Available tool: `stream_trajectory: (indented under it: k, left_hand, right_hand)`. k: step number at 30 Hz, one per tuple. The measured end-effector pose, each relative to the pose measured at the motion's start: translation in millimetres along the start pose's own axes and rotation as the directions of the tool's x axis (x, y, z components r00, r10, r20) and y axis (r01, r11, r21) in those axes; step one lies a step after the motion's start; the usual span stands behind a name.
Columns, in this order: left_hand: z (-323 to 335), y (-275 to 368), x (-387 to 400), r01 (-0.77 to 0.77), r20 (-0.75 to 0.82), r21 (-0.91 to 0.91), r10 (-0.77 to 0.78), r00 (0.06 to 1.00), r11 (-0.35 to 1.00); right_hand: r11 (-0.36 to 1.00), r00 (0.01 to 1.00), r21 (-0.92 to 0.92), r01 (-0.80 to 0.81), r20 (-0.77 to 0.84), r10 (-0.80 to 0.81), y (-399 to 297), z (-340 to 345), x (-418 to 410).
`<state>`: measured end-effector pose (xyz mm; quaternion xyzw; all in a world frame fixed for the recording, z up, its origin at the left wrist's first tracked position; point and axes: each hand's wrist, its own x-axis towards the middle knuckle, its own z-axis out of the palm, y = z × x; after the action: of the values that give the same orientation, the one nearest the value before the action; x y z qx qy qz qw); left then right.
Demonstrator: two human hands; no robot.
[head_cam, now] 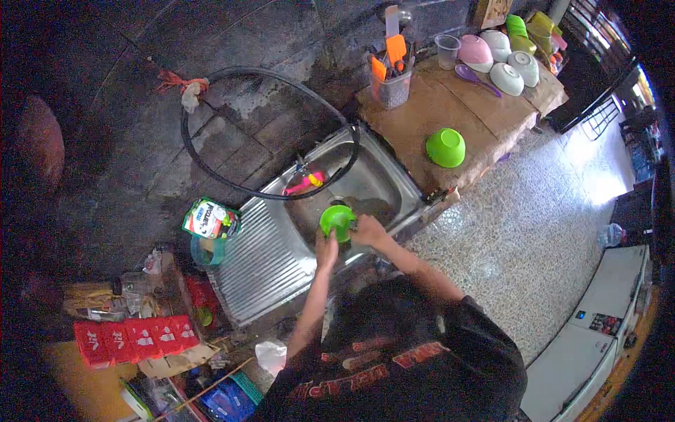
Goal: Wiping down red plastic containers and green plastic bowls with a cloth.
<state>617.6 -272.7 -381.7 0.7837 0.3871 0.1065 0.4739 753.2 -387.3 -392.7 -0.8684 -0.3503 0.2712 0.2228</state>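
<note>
Over the stainless-steel sink [387, 192], a bright green plastic bowl [333, 217] is tilted with its inside facing up. My left hand [327, 248] grips the bowl's lower left side. At its right rim, my right hand [369, 231] is closed around a small dark pad [353, 224], mostly hidden by the fingers. Beyond the bowl, a pink plastic utensil [299, 188] and a yellow one [315, 180] lie in the basin near the faucet [300, 164]. A second green bowl [445, 149] rests upside down on the cardboard-covered counter [416, 121] to the right.
A black hose [184, 132] loops above the basin. Left of the ribbed drainboard [263, 264] are a detergent pouch [211, 219] and a teal tub [207, 250]. A utensil basket [391, 89], a clear cup [447, 51], a purple spoon [477, 80] and upturned bowls [507, 79] occupy the counter.
</note>
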Motion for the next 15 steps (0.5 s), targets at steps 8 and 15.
stream_trajectory:
  k: [8, 15]
  left_hand:
    - [13, -25, 9, -0.003, -0.009, 0.027, 0.003, 1.0, 1.0]
    - [2, -18, -3, -0.027, -0.09, 0.167, 0.042, 0.995, 0.986]
  right_hand:
    - [0.771, 0.868, 0.499, 0.396, -0.478, -0.136, 0, 10, 10]
    - [0.895, 0.942, 0.392, 0.213, -0.325, -0.082, 7, 24, 4]
